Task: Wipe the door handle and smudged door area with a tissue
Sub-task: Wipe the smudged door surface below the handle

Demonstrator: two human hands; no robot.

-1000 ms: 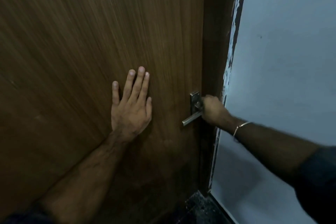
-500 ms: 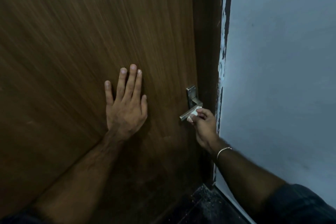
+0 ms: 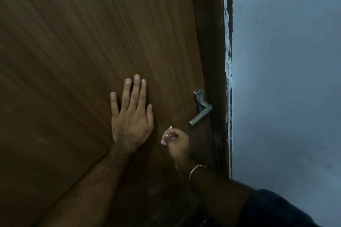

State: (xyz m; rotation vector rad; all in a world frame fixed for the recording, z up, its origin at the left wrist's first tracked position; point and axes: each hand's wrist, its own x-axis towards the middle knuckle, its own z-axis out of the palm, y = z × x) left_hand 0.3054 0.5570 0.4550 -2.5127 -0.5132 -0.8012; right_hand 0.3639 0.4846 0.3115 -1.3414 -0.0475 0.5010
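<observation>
Below the door handle (image 3: 200, 110), my right hand (image 3: 178, 143) pinches the soft, crushable tissue (image 3: 165, 137), bunched in fingertips; left hand (image 3: 132, 114) flat.

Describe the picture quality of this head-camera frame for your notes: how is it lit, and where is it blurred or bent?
Head view: dim, bluish light; the wooden door shows streaky blur in its grain; the metal handle catches a faint sheen; the frame edge bows, from wide-angle distortion; the tissue in the right hand is a small pale blur.
</observation>
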